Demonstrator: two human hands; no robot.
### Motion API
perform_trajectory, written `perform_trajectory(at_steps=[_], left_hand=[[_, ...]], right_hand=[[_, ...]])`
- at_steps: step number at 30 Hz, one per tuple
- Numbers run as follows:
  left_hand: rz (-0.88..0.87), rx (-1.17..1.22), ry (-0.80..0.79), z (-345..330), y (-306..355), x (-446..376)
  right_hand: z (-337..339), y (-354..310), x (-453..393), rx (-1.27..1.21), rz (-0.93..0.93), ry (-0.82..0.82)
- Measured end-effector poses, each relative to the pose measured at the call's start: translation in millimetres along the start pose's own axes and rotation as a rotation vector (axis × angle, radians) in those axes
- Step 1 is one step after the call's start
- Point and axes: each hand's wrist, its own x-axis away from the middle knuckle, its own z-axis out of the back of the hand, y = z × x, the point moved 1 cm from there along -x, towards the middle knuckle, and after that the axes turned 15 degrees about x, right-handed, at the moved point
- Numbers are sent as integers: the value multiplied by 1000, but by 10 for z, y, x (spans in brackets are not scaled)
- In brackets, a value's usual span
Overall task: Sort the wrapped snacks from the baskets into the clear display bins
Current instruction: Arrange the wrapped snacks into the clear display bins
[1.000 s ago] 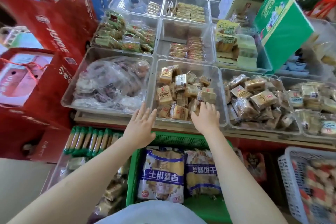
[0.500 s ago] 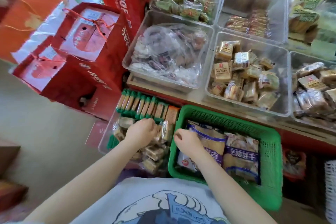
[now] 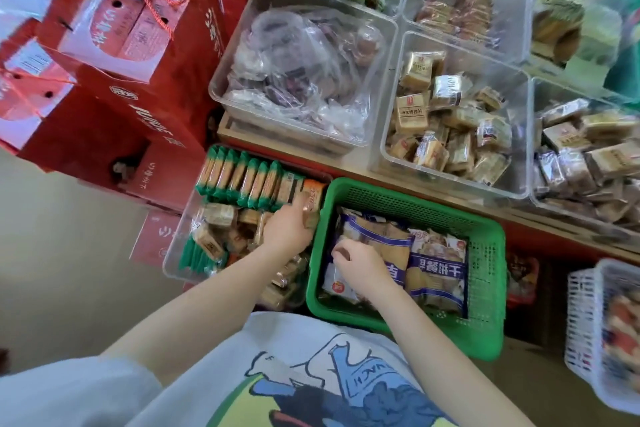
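Red juice cartons stacked far left, clear of the work. Beside them, a low clear tub of green-edged packets, left hand curled round an orange-wrapped snack at its right edge, likely lifting it. Right hand loosely curled, pinching a blue bag in the green basket. Above, clear display bins open-topped for filling.

shelf: wooden, red front edge | on it: clear bins side by side – bagged-snack bin at left end, square-packet bin next right, third bin at right, more bins behind | floor: below front edge – low clear bin, green basket touching it, white basket at right, red cartons at left
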Motion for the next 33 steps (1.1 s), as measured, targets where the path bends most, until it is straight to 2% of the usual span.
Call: perform_trajectory(at_steps=[2, 4, 7, 10, 12, 14, 16, 19, 20, 21, 24, 25, 26, 28, 30, 31, 33], left_hand=[[17, 185, 22, 150, 51, 66], [57, 402, 23, 339, 113, 137], [56, 680, -25, 593, 274, 230], [-6, 798, -59, 693, 457, 259], [-29, 809, -40, 706, 535, 241], [-14, 725, 2, 730, 544, 198], [32, 616, 33, 738, 478, 145], [75, 509, 25, 695, 340, 78], [103, 489, 19, 674, 294, 64], [133, 463, 13, 652, 250, 55], [207, 307, -5, 554, 102, 29], [225, 248, -15, 513, 46, 17], [239, 186, -35, 465, -17, 0], [243, 37, -91, 360, -134, -43], [220, -112, -123, 232, -209, -70], [205, -168, -120, 161, -225, -73], [171, -247, -94, 12, -241, -77]], right_hand=[[66, -24, -27, -85, -9, 26], [192, -95, -57, -318, -43, 36], [412, -214, -96, -672, -37, -60], [633, -334, -45, -797, 73, -96], [805, -329, -23, -785, 77, 23], [1024, -221, -62, -680, 17, 252], [1285, -38, -158, -564, -40, 557], [1686, 263, -400, -224, -139, 969], [1796, 362, -496, -102, -193, 1007], [1871, 460, -609, 8, -251, 949], [1884, 680, -847, 231, -335, 530], [1853, 696, -850, 236, -345, 486], [1813, 680, -818, 220, -352, 522], [1675, 573, -677, 189, -310, 761], [1433, 400, -503, 168, -176, 956], [1271, 312, -435, 171, -85, 982], [911, 156, -325, 197, 70, 926]])
